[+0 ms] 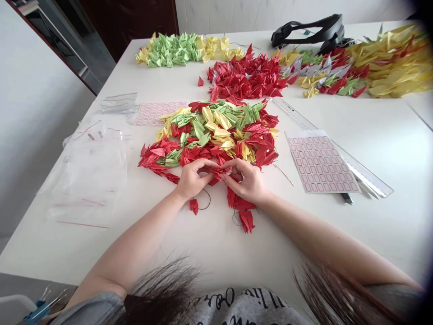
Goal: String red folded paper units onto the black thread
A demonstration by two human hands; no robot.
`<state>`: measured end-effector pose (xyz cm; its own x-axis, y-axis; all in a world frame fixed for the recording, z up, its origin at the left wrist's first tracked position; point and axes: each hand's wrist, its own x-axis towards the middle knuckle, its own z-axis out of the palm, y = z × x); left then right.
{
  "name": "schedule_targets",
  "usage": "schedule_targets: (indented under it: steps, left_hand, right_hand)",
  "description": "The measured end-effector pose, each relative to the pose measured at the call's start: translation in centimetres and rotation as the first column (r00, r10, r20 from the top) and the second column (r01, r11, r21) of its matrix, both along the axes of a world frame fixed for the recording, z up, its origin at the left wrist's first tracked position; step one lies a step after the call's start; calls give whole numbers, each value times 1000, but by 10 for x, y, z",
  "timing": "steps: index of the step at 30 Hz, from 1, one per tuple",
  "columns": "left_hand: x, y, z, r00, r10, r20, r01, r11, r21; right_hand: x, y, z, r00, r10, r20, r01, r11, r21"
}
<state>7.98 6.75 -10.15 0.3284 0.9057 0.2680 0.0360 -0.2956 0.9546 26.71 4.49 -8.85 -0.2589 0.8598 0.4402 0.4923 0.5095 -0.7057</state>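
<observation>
My left hand (pixel 193 178) and my right hand (pixel 246 180) meet at the near edge of a mixed pile of red, green and yellow folded paper pieces (pixel 216 133). Both hands pinch a small red folded paper piece (pixel 217 173) between their fingertips. A thin black thread (pixel 205 204) loops on the white table (pixel 389 149) under my wrists. A few red pieces (pixel 245 216) lie strung below my right hand, and one red piece (pixel 194 206) lies below my left hand.
Sticker sheets (pixel 318 162) (pixel 157 113) flank the pile, with a clear ruler (pixel 358 167), a pen (pixel 347 197) and a needle (pixel 283 174) at right. Clear plastic bags (pixel 91 167) lie left. Farther back: a red pile (pixel 248 76), a green-yellow pile (pixel 182 48), a mixed yellow pile (pixel 382 63), a black headset (pixel 314 30).
</observation>
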Motion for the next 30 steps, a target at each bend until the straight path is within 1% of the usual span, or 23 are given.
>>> schedule_targets:
  steps: [4,9,12,15,18,20,22,25,28,30]
  left_hand:
    - [0,0,-1,1000,3,1,-3,1000,-22]
    - [0,1,-1,1000,-9,20,10,997,-74]
    - [0,1,1,1000,-22,20,23,998,-65]
    - [-1,1,4,1000,-26,-14,26,999,-48]
    - [-2,0,9,999,-17,-42,15,999,-43]
    - [-3,0,11,999,-21,-29,20,998,-53]
    - [-5,0,13,999,-33,-15,32,997,-73]
    - [-7,0,16,996,-88,-26,85,992,-89]
    - [-8,-1,17,980,-194,-34,189,975,-113]
    - [-8,-2,17,967,-256,-18,250,956,-152]
  right_hand:
    - [0,0,0,1000,23,8,-23,1000,7]
    - [-1,0,-1,999,10,34,-11,1000,23]
    - [1,0,0,999,21,42,-22,999,30]
    - [2,-1,0,1000,22,15,-23,999,30]
    - [3,-1,0,999,-45,9,45,999,14]
    - [2,0,0,995,-104,3,104,994,9]
    - [1,1,0,990,-138,-27,138,990,3]
    - [1,2,-1,984,-158,-86,157,987,-15]
    - [2,1,-3,977,-165,-133,163,986,-31]
    - [3,0,-4,974,-145,-175,134,988,-71]
